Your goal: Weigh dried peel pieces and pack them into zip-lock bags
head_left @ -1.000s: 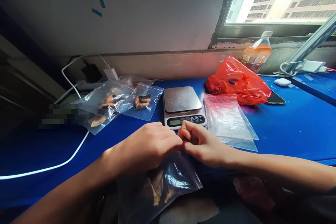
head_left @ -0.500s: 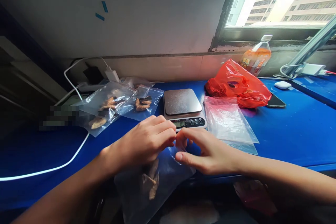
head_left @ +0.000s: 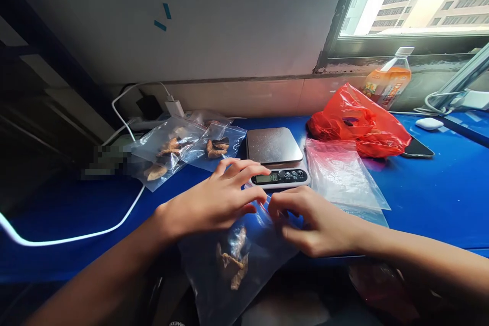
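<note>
A clear zip bag (head_left: 263, 244) with several brown dried pieces (head_left: 235, 260) inside hangs over the table's front edge. My left hand (head_left: 217, 193) is at its top edge, thumb and index finger closed on the zip strip while the other fingers stretch toward the scale's display. On the other side, my right hand (head_left: 309, 219) pinches the same strip with bent fingers; its fingertips are partly hidden. Just beyond both hands stands a digital kitchen scale (head_left: 274, 145), nothing on its metal plate.
Filled zip bags (head_left: 168, 137) lie left of the scale, beside a white cable (head_left: 95, 237). To the right are flat clear bags (head_left: 344, 178), a red plastic bag (head_left: 359, 122), a phone (head_left: 419, 147), a white case (head_left: 429, 123) and a drink bottle (head_left: 389, 79).
My left fingers have spread out from a curled pose, and my right thumb has closed in toward the index finger. More of the bag's contents show. The whole view has shifted slightly.
</note>
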